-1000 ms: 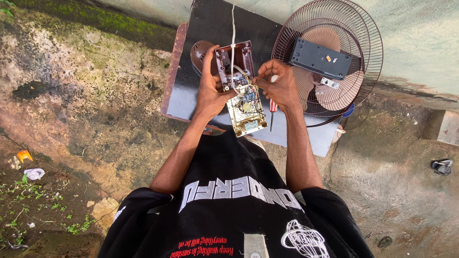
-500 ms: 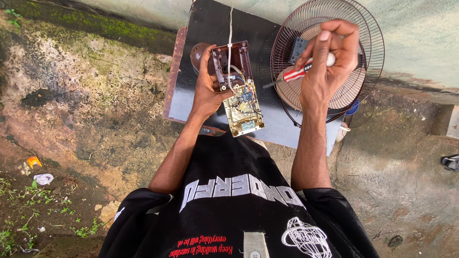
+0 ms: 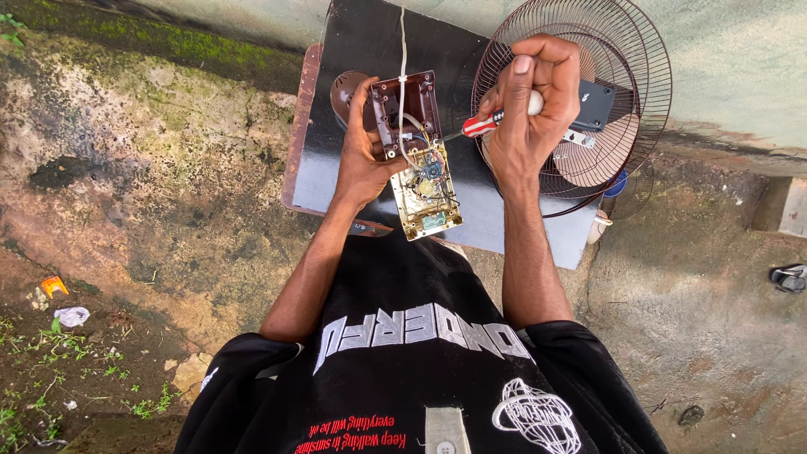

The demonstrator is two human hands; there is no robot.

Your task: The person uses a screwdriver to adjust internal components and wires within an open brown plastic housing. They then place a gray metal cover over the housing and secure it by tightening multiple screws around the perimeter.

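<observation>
The left hand (image 3: 366, 164) has its fingers wrapped around a small brown plastic box with its lid off (image 3: 406, 113). A gold-coloured circuit board with little wires (image 3: 427, 192) hangs out of the box at 6 o'clock. A thin white cord (image 3: 403, 42) runs up from the box toward 12 o'clock. The right hand (image 3: 531, 109) is at 3 o'clock from the box, with its fingers curled tight around a red and white screwdriver (image 3: 487, 124). The screwdriver's tip points at the box. Below lies a dark flat surface (image 3: 353, 50). A round wire fan cage (image 3: 622, 101) sits behind the right hand.
</observation>
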